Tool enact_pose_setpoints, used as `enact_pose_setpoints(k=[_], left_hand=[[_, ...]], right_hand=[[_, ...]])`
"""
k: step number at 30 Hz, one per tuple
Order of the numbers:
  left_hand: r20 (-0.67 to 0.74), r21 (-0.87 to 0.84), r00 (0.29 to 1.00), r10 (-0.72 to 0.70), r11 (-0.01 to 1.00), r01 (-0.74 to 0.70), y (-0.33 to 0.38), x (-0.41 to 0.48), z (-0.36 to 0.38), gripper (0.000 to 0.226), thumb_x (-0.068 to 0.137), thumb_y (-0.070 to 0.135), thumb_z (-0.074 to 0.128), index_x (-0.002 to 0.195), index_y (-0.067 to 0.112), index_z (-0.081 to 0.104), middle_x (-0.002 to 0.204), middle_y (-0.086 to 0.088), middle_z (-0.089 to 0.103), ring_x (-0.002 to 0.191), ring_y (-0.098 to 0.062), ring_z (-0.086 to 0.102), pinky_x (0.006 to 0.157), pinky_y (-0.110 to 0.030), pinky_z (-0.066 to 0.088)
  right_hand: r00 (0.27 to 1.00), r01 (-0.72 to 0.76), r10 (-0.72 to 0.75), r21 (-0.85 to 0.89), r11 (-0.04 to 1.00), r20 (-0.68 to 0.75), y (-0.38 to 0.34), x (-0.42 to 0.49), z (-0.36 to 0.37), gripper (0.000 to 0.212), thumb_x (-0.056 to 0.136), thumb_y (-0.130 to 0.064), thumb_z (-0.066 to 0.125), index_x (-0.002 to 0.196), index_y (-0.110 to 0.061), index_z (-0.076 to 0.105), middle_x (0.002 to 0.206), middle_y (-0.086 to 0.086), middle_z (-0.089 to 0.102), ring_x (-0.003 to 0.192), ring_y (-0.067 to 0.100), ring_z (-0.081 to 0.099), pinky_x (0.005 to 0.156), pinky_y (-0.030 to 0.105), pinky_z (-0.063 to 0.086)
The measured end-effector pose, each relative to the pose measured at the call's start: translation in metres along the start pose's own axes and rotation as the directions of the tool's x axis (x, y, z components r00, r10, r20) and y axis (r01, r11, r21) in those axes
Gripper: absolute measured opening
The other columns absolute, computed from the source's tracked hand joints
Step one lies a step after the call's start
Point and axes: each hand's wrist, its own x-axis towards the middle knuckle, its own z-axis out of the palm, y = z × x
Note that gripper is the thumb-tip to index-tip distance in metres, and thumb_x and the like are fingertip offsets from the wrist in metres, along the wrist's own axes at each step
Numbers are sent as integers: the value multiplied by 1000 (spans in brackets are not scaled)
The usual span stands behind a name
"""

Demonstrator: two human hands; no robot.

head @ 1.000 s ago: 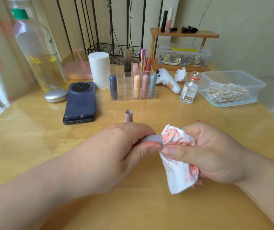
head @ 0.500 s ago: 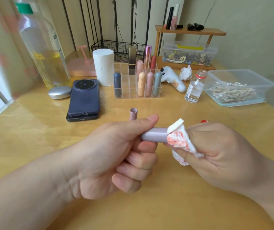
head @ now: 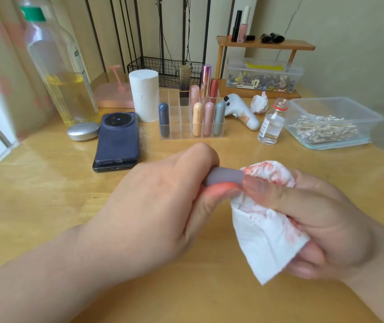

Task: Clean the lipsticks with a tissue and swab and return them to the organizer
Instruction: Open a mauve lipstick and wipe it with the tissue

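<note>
- The left hand [head: 163, 206] held the lipstick [head: 224, 177] in a closed grip above the worktop [head: 46, 194].
- The right hand [head: 321, 217] pinched the stained tissue [head: 263, 241] over its tip.
- Risk: excess pressure could snap the stick.

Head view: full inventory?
lipstick: 1, lilac, in left hand
tissue: 1, white stained red, in right hand
organizer: 1, clear, mid-table
stored lipsticks: 8, mixed, upright in organizer
roll: 1, white, left of organizer
phones: 2, dark, stacked before roll
compact: 1, silver, left of phones
bottle: 1, clear, far left
gadget: 1, white, right of organizer
vial: 1, clear, right of gadget
swab box: 1, clear, far right
wad: 1, white, behind vial
shelf: 1, wooden, back right
left hand: 1, grips lipstick
right hand: 1, holds tissue on lipstick end
</note>
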Motion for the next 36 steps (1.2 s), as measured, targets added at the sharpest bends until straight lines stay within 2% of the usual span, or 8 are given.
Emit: enact_pose_setpoints(k=[3, 6, 11, 16, 20, 28, 32, 36], left_hand=[[24, -210, 989, -147, 966, 149, -1, -1, 9, 30, 99, 55, 44, 92, 28, 55, 72, 12, 50, 56, -8, 47, 48, -33, 42], [505, -675, 784, -363, 400, 620, 8, 4, 2, 50, 90, 65, 46, 68, 22, 59, 55, 2, 41, 44, -20, 33, 43, -27, 31], [926, -374, 362, -106, -126, 919, -3, 6, -5, 58, 81, 73, 56, 67, 19, 43, 53, 0, 22, 38, -14, 19, 37, -16, 24], [932, -347, 361, -18, -324, 880, -3, 9, -6, 48, 86, 61, 61, 66, 21, 43, 53, 6, 19, 38, -8, 19, 34, -13, 23], [809, -580, 531, -253, -192, 792, 14, 9, -3, 38, 82, 50, 63, 63, 22, 45, 55, 6, 23, 42, -9, 14, 36, -14, 17], [233, -329, 950, -209, 902, 279, 4, -5, 4, 37, 95, 63, 40, 84, 28, 47, 67, 2, 48, 57, -13, 46, 52, -29, 38], [213, -265, 962, -168, 938, 223, 0, -6, 5, 33, 96, 60, 42, 87, 29, 48, 68, 8, 49, 59, -11, 48, 51, -23, 38], [552, -656, 756, -351, 376, 654, -1, 2, 6, 55, 84, 70, 51, 64, 19, 54, 54, 3, 35, 44, -14, 29, 41, -21, 27]], right_hand=[[978, 84, -140, -320, 944, -158, 1, -2, 4, 26, 91, -38, 64, 108, -25, 78, 37, 0, 48, 27, 10, 42, 36, 17, 36], [916, 219, -378, -619, 754, -136, 8, -2, 5, 22, 94, -36, 59, 105, -32, 78, 50, 2, 60, 41, 20, 56, 43, 23, 44], [880, 289, -459, -905, 313, 123, 11, 3, -6, 30, 101, -22, 52, 103, -51, 59, 60, -7, 59, 54, 8, 59, 53, 22, 48], [870, 257, -474, -946, 196, 138, 14, 5, -16, 18, 101, -27, 51, 103, -45, 51, 58, -8, 54, 53, 8, 54, 50, 27, 46], [939, 143, -319, -693, 707, -131, 12, 2, -5, 24, 100, -40, 54, 87, -47, 73, 53, 4, 57, 43, 17, 54, 44, 23, 44], [986, -156, 147, 133, 979, 77, 2, 4, -11, 40, 97, -25, 51, 120, 5, 64, 37, -3, 44, 26, 6, 33, 32, 14, 34], [997, -81, 81, 1, 997, 2, 6, 5, -13, 35, 93, -32, 53, 117, -16, 73, 36, -1, 42, 26, 7, 37, 33, 15, 33], [979, 33, -106, -378, 925, -172, 10, 5, -4, 28, 92, -35, 54, 87, -22, 79, 43, 10, 50, 31, 15, 45, 36, 16, 34]])
